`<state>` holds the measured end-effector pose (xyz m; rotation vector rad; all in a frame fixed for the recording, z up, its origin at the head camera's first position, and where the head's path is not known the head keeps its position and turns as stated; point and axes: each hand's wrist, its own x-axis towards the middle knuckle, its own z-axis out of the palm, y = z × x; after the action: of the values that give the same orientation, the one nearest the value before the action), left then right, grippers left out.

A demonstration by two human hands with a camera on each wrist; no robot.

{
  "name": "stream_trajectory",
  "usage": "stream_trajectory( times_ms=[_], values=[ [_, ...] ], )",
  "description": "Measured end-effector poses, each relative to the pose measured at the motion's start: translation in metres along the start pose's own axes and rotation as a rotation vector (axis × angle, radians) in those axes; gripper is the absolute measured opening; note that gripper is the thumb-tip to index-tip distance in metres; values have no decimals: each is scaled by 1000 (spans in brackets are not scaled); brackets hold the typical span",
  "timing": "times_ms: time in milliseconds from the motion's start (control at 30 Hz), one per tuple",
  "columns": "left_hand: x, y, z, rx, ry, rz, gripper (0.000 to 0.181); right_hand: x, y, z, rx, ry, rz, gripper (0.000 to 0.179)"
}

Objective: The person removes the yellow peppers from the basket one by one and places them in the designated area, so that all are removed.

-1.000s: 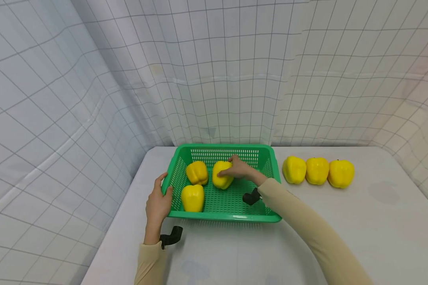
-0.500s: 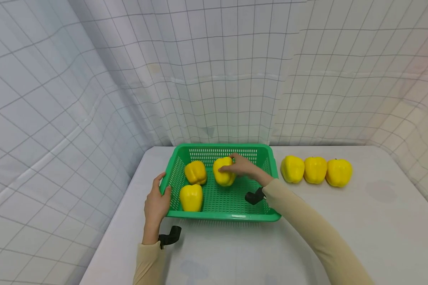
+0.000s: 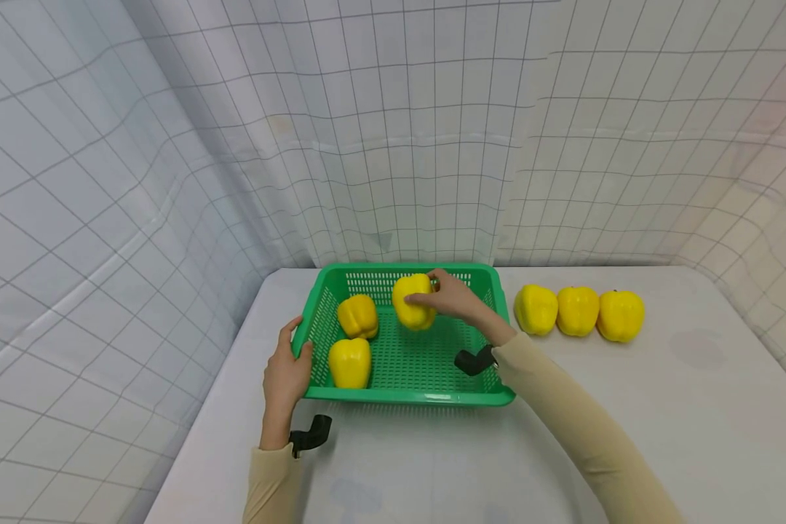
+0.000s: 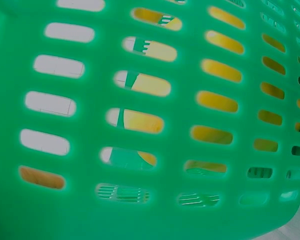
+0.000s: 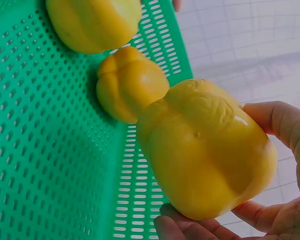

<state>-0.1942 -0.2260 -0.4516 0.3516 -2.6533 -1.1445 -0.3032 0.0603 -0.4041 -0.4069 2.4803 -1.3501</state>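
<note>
My right hand [image 3: 455,295] grips a yellow bell pepper [image 3: 413,302] above the green plastic basket [image 3: 409,397], near its back wall. In the right wrist view, thumb and fingers [image 5: 270,220] curl round opposite sides of this bell pepper [image 5: 210,155]. On the basket's left side, my left hand [image 3: 287,371] holds the rim, thumb inside and fingers outside. Two more yellow bell peppers lie within the basket's left part, one at the back [image 3: 358,316] and one at the front [image 3: 350,363]. The slotted basket wall [image 4: 180,110] fills the left wrist view, with yellow showing through.
Right of the basket, three yellow bell peppers stand in a row on the white table [image 3: 661,407]: a left one [image 3: 536,310], a middle one [image 3: 578,311] and a right one [image 3: 621,316]. A white grid-patterned curtain [image 3: 393,145] hangs behind the table and along its sides.
My right hand has lifted the bell pepper up from the basket floor, slightly toward the back. The left hand has stayed on the rim, and the other bell peppers have not moved.
</note>
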Motion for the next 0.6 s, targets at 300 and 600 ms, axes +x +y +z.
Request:
stream_trajectory(
  times_ms=[300,600],
  values=[
    [-1,1,-1,3,-1,3,49,-12,-7,-8,-24,80,-14,71],
    [0,-3,1,12,18,21,49,-32,-12,-18,31,176,-74,70]
  ],
)
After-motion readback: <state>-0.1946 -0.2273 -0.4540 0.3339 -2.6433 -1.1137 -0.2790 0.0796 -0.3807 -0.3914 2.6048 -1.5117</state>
